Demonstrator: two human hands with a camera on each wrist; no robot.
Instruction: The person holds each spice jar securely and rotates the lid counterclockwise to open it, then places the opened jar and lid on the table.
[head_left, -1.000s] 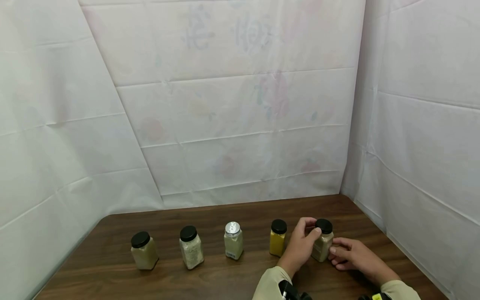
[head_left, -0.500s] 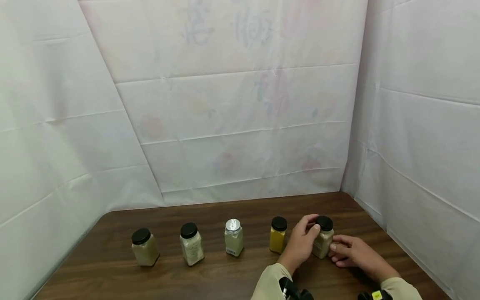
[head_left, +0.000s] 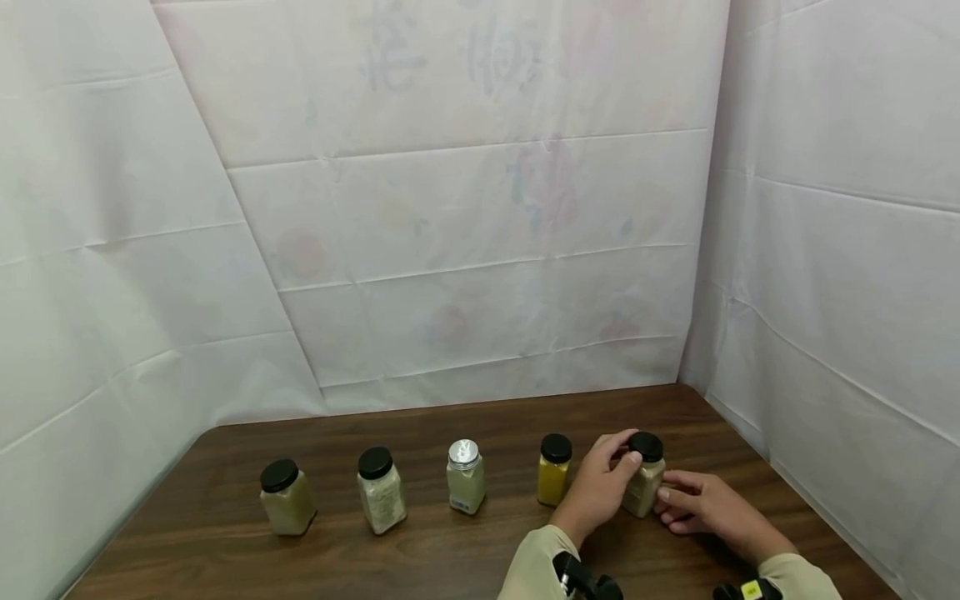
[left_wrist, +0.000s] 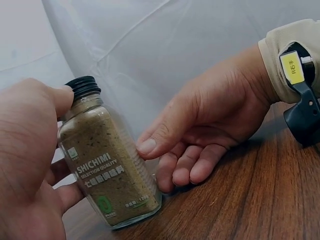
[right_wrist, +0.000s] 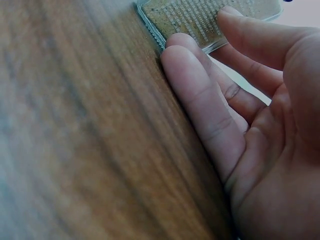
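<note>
Wood-grain table (head_left: 420, 571) bears a black-capped glass jar (left_wrist: 107, 167), speckled brown inside.

The head view has shifted slightly: the far edge of the dark brown wood-grained bench (head_left: 420, 571) sits a touch higher in it than a second ago. Against half a second ago, the bench's far right corner lies slightly further left in that view.

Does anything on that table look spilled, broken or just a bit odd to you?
Only the middle jar stands out: its top is silver, while the other four jars have black lids. I see no spill on the visible tabletop, and no damage shows on the SHICHIMI jar in the left hand.
</note>
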